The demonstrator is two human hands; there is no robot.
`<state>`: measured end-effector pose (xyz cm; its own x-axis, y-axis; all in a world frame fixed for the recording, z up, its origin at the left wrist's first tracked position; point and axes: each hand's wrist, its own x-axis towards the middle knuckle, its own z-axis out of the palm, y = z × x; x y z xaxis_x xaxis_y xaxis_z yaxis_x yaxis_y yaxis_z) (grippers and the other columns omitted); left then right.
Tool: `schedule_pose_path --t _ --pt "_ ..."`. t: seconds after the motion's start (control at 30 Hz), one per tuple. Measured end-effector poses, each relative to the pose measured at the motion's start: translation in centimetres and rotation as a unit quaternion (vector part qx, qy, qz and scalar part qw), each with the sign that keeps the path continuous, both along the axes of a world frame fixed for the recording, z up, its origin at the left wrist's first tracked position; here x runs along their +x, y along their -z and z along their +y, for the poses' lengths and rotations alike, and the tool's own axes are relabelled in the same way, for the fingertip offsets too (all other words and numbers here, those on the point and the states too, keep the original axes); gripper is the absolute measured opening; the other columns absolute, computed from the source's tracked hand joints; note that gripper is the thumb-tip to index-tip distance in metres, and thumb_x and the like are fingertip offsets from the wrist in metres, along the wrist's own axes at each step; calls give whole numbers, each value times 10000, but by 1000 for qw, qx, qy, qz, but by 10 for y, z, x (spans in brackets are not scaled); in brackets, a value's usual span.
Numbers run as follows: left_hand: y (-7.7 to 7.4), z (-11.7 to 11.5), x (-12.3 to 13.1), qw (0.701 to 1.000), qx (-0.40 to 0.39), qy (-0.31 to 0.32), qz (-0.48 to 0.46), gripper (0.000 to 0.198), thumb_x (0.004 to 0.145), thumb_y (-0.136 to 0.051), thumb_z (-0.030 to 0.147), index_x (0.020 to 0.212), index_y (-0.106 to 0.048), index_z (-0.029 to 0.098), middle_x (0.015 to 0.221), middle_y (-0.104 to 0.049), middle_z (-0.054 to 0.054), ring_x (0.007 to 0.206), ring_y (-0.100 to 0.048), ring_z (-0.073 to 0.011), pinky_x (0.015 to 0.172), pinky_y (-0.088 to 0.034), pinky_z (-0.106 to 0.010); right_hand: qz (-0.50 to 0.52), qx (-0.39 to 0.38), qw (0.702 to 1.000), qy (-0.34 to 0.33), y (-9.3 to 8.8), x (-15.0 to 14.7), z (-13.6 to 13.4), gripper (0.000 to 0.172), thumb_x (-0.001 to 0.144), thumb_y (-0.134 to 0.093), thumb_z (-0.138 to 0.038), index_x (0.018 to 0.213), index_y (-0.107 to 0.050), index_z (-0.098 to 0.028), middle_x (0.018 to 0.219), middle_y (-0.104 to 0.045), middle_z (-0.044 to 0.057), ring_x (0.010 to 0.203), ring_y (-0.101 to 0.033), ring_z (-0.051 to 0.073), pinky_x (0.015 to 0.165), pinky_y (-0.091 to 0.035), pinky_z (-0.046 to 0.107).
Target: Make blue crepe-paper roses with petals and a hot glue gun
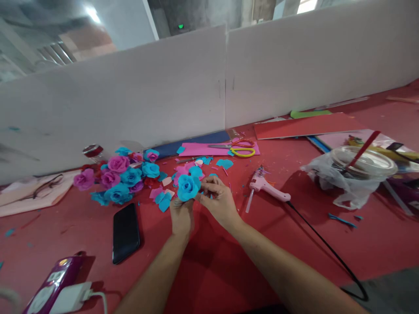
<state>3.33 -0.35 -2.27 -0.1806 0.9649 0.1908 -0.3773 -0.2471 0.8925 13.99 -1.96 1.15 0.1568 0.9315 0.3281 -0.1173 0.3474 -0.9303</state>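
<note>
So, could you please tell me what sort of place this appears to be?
Probably a craft workspace, judging by the pink glue gun, the scissors and the blue, paper-looking flower being held.

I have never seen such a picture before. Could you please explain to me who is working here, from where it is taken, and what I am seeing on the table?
No robot is here: these are a person's bare hands. The single picture comes from a camera on that person's head, looking forward and down, so the forearms enter from below. The left hand holds a blue flower from beneath; the right hand has its fingers at the flower's edge. Whether they grip a petal is unclear. On the red table, a colourful flower bunch and a dark phone lie to the left. Cut pieces and scissors lie beyond the hands, and a pink glue gun to the right.
</note>
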Motion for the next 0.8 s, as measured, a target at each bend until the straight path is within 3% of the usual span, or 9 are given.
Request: schedule_pose_path --t 0.17,0.57,0.8 --pt "0 -1 0 999 22 36 17 110 618 -733 181 716 -736 231 699 -703 26 715 -618 -138 798 -507 -277 -6 29 1000 1 1 0 0 156 714 -732 -381 672 -717 -232 778 -519 17 706 -469 136 579 -395 258" --pt "-1 -1 0 999 8 46 3 59 613 -746 185 643 -698 201 691 -674 24 669 -566 -124 744 -497 -266 -71 42 996 -18 2 3 -1 81 743 -680 -274 698 -706 -211 974 -554 51 792 -501 143 605 -425 250" --pt "-4 -3 0 999 6 51 4 84 589 -758 203 590 -674 203 620 -641 35 603 -516 -106 707 -502 -258 -34 49 998 9 5 0 0 56 724 -674 -217 672 -695 -218 873 -536 24 760 -509 133 570 -405 234"
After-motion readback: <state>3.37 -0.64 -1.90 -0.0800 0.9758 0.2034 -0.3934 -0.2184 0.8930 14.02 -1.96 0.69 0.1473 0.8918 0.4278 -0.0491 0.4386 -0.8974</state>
